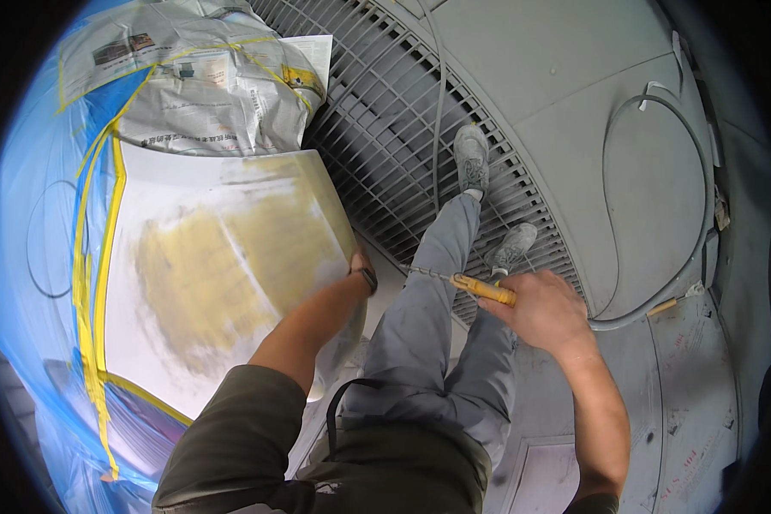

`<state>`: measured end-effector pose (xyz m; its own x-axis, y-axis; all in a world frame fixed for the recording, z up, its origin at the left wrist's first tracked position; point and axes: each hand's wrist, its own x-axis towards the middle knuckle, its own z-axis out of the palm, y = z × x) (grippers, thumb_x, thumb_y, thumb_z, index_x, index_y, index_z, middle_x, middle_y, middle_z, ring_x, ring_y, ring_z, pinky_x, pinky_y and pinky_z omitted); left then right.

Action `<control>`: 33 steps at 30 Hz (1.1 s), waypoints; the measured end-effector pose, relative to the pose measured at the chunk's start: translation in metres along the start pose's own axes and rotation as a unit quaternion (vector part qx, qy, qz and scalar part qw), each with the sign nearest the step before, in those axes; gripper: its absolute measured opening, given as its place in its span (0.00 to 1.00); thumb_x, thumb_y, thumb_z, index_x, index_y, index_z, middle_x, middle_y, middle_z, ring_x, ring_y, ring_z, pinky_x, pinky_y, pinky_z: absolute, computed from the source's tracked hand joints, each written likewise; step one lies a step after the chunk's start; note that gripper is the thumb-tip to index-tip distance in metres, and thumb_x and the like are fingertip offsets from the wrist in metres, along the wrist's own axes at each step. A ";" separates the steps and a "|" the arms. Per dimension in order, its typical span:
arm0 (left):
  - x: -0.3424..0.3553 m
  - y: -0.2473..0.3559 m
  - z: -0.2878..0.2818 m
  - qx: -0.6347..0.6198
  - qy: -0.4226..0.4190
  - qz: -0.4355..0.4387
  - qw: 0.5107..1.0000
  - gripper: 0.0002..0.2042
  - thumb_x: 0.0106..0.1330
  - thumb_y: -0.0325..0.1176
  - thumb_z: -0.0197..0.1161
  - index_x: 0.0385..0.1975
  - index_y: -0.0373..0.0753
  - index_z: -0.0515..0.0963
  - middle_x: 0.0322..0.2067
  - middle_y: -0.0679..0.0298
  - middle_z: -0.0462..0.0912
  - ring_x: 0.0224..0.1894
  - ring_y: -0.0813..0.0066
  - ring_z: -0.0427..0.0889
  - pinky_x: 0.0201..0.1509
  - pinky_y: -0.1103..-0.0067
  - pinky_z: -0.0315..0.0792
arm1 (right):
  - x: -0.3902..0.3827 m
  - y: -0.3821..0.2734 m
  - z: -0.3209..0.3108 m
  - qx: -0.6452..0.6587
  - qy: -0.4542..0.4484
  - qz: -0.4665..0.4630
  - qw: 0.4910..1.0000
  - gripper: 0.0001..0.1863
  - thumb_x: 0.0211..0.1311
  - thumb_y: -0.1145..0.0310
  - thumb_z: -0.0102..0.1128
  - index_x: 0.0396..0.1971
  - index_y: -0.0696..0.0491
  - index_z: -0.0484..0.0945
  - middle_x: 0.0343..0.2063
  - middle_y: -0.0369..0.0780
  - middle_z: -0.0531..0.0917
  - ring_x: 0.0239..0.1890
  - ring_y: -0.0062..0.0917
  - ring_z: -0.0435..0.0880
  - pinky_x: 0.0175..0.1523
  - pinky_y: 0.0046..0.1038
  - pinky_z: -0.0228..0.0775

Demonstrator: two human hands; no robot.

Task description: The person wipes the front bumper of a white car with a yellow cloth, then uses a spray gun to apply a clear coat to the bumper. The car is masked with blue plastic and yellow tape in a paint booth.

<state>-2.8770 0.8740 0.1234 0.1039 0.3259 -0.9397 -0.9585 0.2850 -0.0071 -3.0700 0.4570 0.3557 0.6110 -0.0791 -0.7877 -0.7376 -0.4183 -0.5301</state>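
Observation:
In my right hand [544, 310] is a yellow blow gun [487, 289], its thin dark nozzle pointing left over my legs. My fingers wrap round its body. My left hand [359, 260], a dark band at the wrist, is at the right edge of a white car body panel [167, 184]; its fingers are mostly hidden by the edge and forearm. Dull yellow sanded patches [201, 283] cover the middle of the panel, with a pale stripe between them.
Yellow masking tape [103, 231], blue plastic film [38, 223] and newspaper [206, 94] border the panel. My shoes stand on or by a metal floor grate [385, 128]. A grey hose [705, 163] loops at the right, and a thinner hose [441, 94] crosses the grate.

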 end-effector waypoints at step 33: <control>0.068 -0.064 0.006 -0.041 0.010 -0.107 0.993 0.35 0.68 0.54 0.60 0.72 0.41 0.76 0.74 0.56 0.73 0.77 0.57 0.68 0.77 0.60 0.60 | 0.004 0.032 0.045 -0.014 -0.015 -0.011 1.000 0.23 0.67 0.42 0.68 0.41 0.49 0.91 0.27 0.46 0.88 0.35 0.46 0.89 0.44 0.45 0.82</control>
<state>-2.8072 0.8832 0.0615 0.3025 0.2476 -0.9204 -0.9338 0.2706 -0.2341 -3.1041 0.4839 0.3218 0.6178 -0.0430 -0.7852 -0.7153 -0.4455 -0.5384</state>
